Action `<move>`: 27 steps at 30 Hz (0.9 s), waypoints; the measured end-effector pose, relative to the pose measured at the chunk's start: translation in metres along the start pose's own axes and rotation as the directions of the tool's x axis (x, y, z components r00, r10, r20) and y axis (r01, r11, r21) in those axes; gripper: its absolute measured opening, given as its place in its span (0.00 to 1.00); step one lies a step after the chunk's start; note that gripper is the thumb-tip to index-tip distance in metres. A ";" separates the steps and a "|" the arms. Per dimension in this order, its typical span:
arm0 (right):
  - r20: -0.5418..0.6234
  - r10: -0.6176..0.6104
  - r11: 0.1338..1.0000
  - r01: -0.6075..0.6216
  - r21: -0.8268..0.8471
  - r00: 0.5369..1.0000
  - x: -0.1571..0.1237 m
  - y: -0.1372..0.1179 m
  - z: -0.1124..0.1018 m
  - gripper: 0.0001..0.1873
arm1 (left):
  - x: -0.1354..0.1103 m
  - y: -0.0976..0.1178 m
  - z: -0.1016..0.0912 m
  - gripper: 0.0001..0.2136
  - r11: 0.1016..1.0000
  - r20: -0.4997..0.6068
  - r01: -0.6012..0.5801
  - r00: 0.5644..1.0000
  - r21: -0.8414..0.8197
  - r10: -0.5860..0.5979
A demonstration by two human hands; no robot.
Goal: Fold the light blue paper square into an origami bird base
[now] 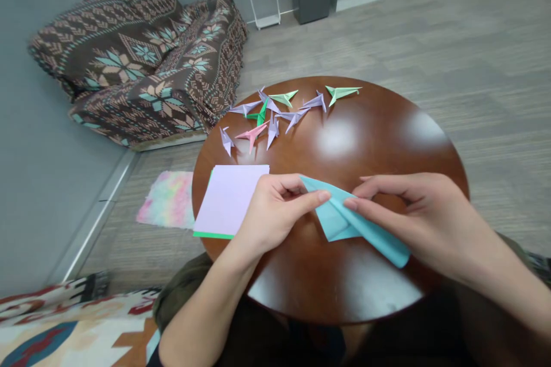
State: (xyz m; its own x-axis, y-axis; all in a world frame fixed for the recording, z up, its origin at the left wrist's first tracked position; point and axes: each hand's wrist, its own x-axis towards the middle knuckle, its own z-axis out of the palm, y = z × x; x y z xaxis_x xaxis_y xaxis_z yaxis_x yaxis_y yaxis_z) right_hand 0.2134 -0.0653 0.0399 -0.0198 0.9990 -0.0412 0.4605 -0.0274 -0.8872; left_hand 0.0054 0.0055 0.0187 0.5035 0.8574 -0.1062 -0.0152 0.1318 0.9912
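Observation:
A partly folded light-blue paper (344,223) lies near the front of the round brown table (387,126). My left hand (275,212) pinches its left upper edge, fingers closed on the sheet. My right hand (413,212) presses and pinches the fold from the right, fingertips almost meeting those of the left hand. Just left of my left hand lies a stack of square sheets (230,198), lilac on top with a green edge showing below.
Several finished folded paper figures (275,112) in lilac, green and pink are scattered at the table's far side. A patterned brown sofa (142,57) stands at the back left. A pastel mat (167,198) lies on the floor left of the table.

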 end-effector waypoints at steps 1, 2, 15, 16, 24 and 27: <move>0.005 -0.004 1.000 0.004 0.002 1.000 0.000 0.000 0.000 0.17 | 0.000 0.000 0.000 0.08 1.000 0.004 -0.001 1.000 -0.009 0.001; 0.005 -0.009 1.000 0.009 0.002 1.000 0.000 0.001 0.000 0.17 | 0.000 0.000 0.000 0.07 1.000 0.007 -0.003 1.000 -0.021 0.004; -0.060 -0.144 0.985 0.137 -0.104 0.988 0.003 0.001 0.009 0.15 | 0.003 -0.013 0.004 0.08 0.992 -0.096 -0.042 0.995 -0.120 0.030; -0.063 -0.134 0.987 0.128 -0.095 0.989 0.002 0.001 0.010 0.14 | 0.003 -0.014 0.005 0.08 0.992 -0.105 -0.047 0.994 -0.120 0.035; 0.009 0.027 0.964 -0.028 0.264 1.000 0.007 0.000 0.032 0.11 | 0.002 -0.012 0.005 0.08 0.988 -0.258 -0.066 0.966 -0.142 0.028; 0.033 0.058 0.929 -0.066 0.364 0.998 0.009 0.000 0.040 0.11 | 0.002 -0.009 0.006 0.09 0.989 -0.295 -0.046 0.956 -0.139 0.003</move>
State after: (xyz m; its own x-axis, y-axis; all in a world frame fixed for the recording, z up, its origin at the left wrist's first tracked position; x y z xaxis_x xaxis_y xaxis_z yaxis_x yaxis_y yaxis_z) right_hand 0.1776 -0.0576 0.0216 -0.0227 0.9940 -0.1074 0.1063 -0.1044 -0.9888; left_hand 0.0120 0.0028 0.0099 0.2266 0.9663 -0.1220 -0.1580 0.1601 0.9744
